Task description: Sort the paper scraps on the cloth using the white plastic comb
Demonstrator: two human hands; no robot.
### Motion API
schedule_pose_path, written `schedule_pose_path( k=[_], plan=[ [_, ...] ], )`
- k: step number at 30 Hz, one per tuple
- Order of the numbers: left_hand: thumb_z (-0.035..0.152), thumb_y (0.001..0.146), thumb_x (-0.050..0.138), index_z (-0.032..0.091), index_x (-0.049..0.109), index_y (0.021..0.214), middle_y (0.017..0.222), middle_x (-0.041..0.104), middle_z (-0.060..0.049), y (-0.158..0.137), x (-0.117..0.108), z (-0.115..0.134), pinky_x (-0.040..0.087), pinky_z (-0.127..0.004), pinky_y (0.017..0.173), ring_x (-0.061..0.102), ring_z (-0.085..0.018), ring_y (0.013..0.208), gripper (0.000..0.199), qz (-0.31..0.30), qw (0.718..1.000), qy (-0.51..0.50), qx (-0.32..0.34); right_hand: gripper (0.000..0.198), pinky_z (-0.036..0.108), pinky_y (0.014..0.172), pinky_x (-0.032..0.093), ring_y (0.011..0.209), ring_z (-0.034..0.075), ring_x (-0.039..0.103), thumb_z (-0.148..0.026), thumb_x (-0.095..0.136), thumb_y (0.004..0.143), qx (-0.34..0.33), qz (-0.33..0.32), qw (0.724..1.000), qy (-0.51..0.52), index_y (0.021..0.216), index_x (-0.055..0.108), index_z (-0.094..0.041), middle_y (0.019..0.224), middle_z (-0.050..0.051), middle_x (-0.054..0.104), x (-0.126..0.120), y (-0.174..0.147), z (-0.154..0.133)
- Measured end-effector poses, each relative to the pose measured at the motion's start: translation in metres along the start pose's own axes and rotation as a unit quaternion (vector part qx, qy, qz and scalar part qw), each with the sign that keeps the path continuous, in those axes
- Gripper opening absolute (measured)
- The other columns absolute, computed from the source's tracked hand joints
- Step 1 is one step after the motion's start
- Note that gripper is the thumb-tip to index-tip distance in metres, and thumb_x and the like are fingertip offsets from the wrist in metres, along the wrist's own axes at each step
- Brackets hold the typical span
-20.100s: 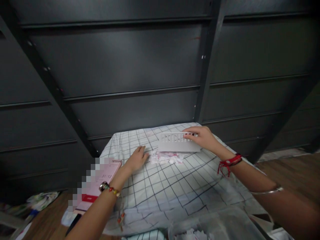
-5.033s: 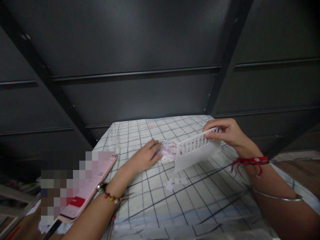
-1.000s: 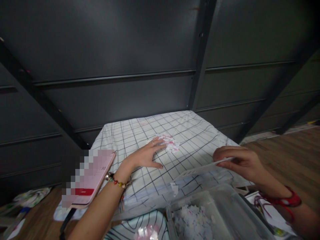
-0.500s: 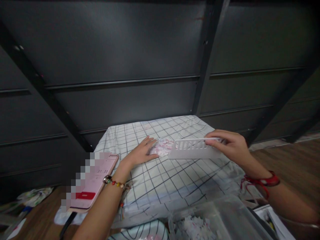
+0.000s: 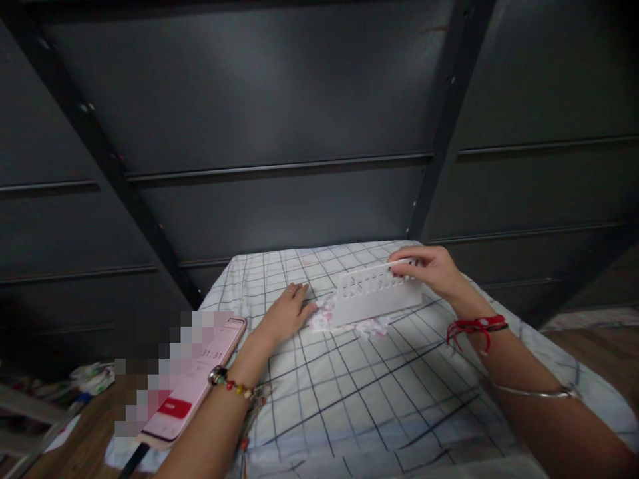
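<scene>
My right hand [image 5: 435,269] pinches the upper right edge of a white plastic panel [image 5: 377,299] with a row of slots along its top. The panel stands on its long edge, slightly slanted, over a checked cloth [image 5: 319,386]. Small white and pink scraps [image 5: 373,328], perhaps paper, lie along its front and at its left end. Beside the left end, my left hand [image 5: 287,313] rests on the cloth with fingers spread and its thumb by the scraps. Scraps behind the panel, if any, are hidden.
A pink phone [image 5: 197,386] with a black cable [image 5: 134,460] lies left of my left forearm. Dark metal panels [image 5: 279,206] rise behind the cloth-covered surface. Wooden floor [image 5: 604,346] shows at the right, and clutter [image 5: 94,379] sits low at the left.
My right hand has brought the panel left and toward me, tilting it. Scraps now show in front of it. The view has shifted, and the clear box at the bottom is out of sight.
</scene>
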State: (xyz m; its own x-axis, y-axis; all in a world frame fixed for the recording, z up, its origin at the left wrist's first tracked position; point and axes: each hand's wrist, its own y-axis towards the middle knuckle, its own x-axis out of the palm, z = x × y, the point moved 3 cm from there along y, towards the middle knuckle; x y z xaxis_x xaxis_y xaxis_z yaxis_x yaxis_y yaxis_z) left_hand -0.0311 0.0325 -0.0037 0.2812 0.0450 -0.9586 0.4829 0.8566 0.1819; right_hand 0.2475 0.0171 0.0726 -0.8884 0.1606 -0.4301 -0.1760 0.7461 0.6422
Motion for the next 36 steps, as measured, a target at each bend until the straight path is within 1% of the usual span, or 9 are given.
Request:
schedule_pose_path(
  k=[5, 8, 12, 16, 20, 24, 28, 32, 36],
  plan=[
    [0.041, 0.094, 0.036, 0.012, 0.037, 0.132, 0.139, 0.042, -0.017, 0.002, 0.002, 0.000, 0.030, -0.046, 0.106, 0.031, -0.030, 0.133, 0.048, 0.004, 1.000, -0.003, -0.003, 0.016, 0.026, 0.045, 0.043, 0.056, 0.016, 0.061, -0.039, 0.069, 0.067, -0.012, 0.107, 0.993, -0.054, 0.067, 0.070, -0.023, 0.068, 0.001, 0.071, -0.003, -0.010, 0.006],
    [0.039, 0.093, 0.035, 0.011, 0.040, 0.130, 0.137, 0.043, -0.018, 0.002, 0.001, -0.001, 0.031, -0.046, 0.105, 0.035, -0.031, 0.130, 0.046, 0.013, 1.000, 0.002, -0.020, 0.014, 0.026, 0.044, 0.043, 0.055, 0.016, 0.062, -0.038, 0.068, 0.069, -0.026, 0.141, 0.987, -0.077, 0.069, 0.069, -0.024, 0.070, 0.000, 0.071, -0.002, -0.013, 0.004],
    [0.037, 0.093, 0.035, 0.009, 0.041, 0.130, 0.136, 0.044, -0.019, 0.002, 0.000, 0.000, 0.034, -0.043, 0.104, 0.041, -0.030, 0.126, 0.047, 0.006, 0.999, 0.005, -0.039, 0.011, 0.026, 0.043, 0.044, 0.057, 0.016, 0.063, -0.035, 0.067, 0.071, -0.041, 0.129, 0.986, -0.095, 0.071, 0.070, -0.024, 0.071, 0.001, 0.072, 0.002, -0.016, -0.003],
    [0.036, 0.093, 0.035, 0.009, 0.042, 0.129, 0.137, 0.044, -0.018, 0.002, 0.002, 0.000, 0.033, -0.041, 0.104, 0.042, -0.029, 0.125, 0.045, 0.003, 1.000, 0.001, -0.031, 0.012, 0.027, 0.046, 0.046, 0.064, 0.019, 0.066, -0.036, 0.066, 0.072, -0.051, 0.083, 0.990, -0.106, 0.071, 0.071, -0.024, 0.072, 0.002, 0.072, 0.006, -0.018, -0.007],
    [0.036, 0.093, 0.035, 0.010, 0.041, 0.129, 0.138, 0.043, -0.017, 0.003, 0.004, -0.002, 0.032, -0.040, 0.105, 0.041, -0.028, 0.127, 0.045, -0.001, 1.000, -0.001, -0.020, 0.016, 0.028, 0.048, 0.047, 0.063, 0.019, 0.065, -0.039, 0.065, 0.073, -0.039, 0.041, 0.993, -0.103, 0.070, 0.070, -0.024, 0.070, 0.001, 0.071, 0.010, -0.019, -0.008],
    [0.036, 0.092, 0.037, 0.011, 0.041, 0.129, 0.138, 0.043, -0.016, 0.003, 0.005, -0.003, 0.032, -0.040, 0.105, 0.040, -0.028, 0.127, 0.045, 0.001, 1.000, -0.007, -0.019, 0.015, 0.028, 0.049, 0.047, 0.064, 0.019, 0.065, -0.038, 0.065, 0.072, -0.037, 0.053, 0.993, -0.100, 0.069, 0.070, -0.024, 0.070, 0.002, 0.071, 0.010, -0.019, -0.010],
    [0.035, 0.092, 0.038, 0.011, 0.041, 0.129, 0.138, 0.043, -0.015, 0.003, 0.004, -0.002, 0.032, -0.041, 0.106, 0.040, -0.028, 0.127, 0.045, 0.003, 1.000, -0.011, -0.018, 0.014, 0.028, 0.051, 0.048, 0.064, 0.019, 0.066, -0.037, 0.065, 0.071, -0.041, 0.038, 0.994, -0.099, 0.068, 0.070, -0.024, 0.069, 0.002, 0.071, 0.008, -0.018, -0.010],
    [0.034, 0.092, 0.038, 0.008, 0.042, 0.130, 0.138, 0.042, -0.017, 0.002, 0.002, 0.001, 0.031, -0.039, 0.107, 0.040, -0.028, 0.127, 0.046, -0.003, 1.000, -0.010, -0.020, 0.014, 0.028, 0.048, 0.047, 0.061, 0.019, 0.065, -0.038, 0.067, 0.070, -0.031, 0.058, 0.993, -0.098, 0.069, 0.070, -0.024, 0.070, 0.001, 0.072, 0.002, -0.017, -0.008],
    [0.033, 0.092, 0.039, 0.008, 0.041, 0.130, 0.137, 0.043, -0.017, 0.002, 0.002, 0.001, 0.030, -0.037, 0.108, 0.040, -0.027, 0.127, 0.045, -0.007, 1.000, -0.001, -0.015, 0.012, 0.029, 0.056, 0.051, 0.065, 0.019, 0.067, -0.036, 0.067, 0.070, -0.041, 0.054, 0.993, -0.094, 0.069, 0.070, -0.024, 0.072, 0.001, 0.072, 0.001, -0.017, -0.007]
  ],
)
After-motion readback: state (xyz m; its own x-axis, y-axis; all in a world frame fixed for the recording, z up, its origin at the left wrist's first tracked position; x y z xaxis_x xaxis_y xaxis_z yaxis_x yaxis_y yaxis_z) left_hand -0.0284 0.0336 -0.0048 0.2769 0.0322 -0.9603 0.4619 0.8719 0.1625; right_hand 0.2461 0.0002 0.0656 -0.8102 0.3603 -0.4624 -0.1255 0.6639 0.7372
